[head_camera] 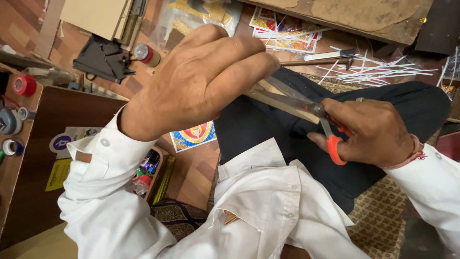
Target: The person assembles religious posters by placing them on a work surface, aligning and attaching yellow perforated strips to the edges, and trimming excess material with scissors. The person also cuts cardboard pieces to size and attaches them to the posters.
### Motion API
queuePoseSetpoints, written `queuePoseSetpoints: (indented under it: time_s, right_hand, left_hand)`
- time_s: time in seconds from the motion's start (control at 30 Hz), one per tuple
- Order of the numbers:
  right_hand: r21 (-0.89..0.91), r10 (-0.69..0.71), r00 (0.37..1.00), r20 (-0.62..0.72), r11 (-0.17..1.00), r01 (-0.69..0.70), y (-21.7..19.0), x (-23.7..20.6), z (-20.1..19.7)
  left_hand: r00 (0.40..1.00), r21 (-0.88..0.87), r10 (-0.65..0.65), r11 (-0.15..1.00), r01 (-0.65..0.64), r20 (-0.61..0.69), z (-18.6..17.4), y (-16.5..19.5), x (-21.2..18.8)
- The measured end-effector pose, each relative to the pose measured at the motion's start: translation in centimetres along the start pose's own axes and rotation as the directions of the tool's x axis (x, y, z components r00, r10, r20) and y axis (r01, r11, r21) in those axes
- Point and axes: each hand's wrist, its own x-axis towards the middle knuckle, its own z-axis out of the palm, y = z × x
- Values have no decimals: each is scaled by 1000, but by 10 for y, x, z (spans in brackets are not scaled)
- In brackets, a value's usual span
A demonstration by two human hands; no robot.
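My left hand (pixel 201 76) is raised close to the camera, fingers pinched on a thin flat wooden-looking strip (pixel 282 106) that runs toward my right hand. My right hand (pixel 373 132) grips scissors (pixel 330 129) with orange handles; their metal blades lie along the strip just below my left fingertips. Both hands hover above my lap in dark trousers (pixel 268 129). White shirt sleeves cover both arms. How far apart the blades are is hard to tell.
Thin white paper strips (pixel 378 72) lie scattered on the floor at upper right, beside colourful printed cards (pixel 287 33). A small colourful picture (pixel 194 135) lies by my knee. Tape rolls (pixel 24 85) sit on a wooden surface at left; a box of markers (pixel 148 168) stands nearby.
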Motion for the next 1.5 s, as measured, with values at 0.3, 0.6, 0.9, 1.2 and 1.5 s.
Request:
queuePoseSetpoints:
  time_s: [0.3,0.6,0.9,1.2,1.5]
  right_hand:
    - [30,-3,998,-64,1000,5,6,-6,10]
    - [154,95,994,-61,984,-84,12,-10,5]
    - [-175,707,601,371,689,-703,27,-32,51]
    - [204,685,581,440,554,-807,34,-33,99]
    - [779,428,903,-38,578,-242,25,-34,15]
  left_hand:
    - [999,22,-42,999,42,-10,2,1,-4]
    - [996,38,-85,996,85,-15,5,1,-8]
    - [999,177,37,984,-36,-1,1,-10,-2]
    - [999,110,10,994,-6,-36,4,-22,-9]
    - [999,-3,-34,999,34,-5,12,-14,-16]
